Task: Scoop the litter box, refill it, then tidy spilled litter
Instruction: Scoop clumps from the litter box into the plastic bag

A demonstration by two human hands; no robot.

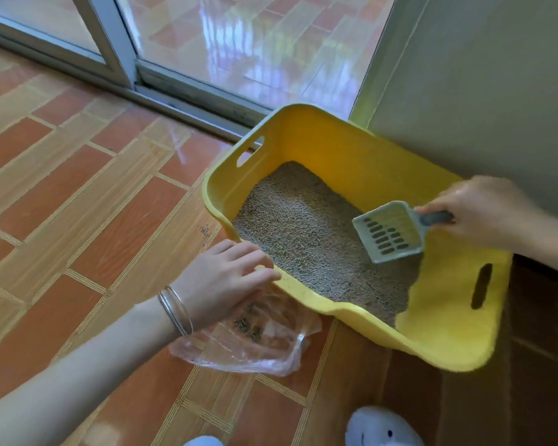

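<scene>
As the right hand [484,210] grips the empty scoop [388,231] over the yellow litter box [335,146] on the floor and the left hand [226,278] lies relaxed on its rim, scooping looks underway, calling next for a dig into the litter [303,226].

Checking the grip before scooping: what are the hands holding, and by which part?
The right hand grips the scoop by its dark handle; the left hand rests on the litter box rim.
</scene>
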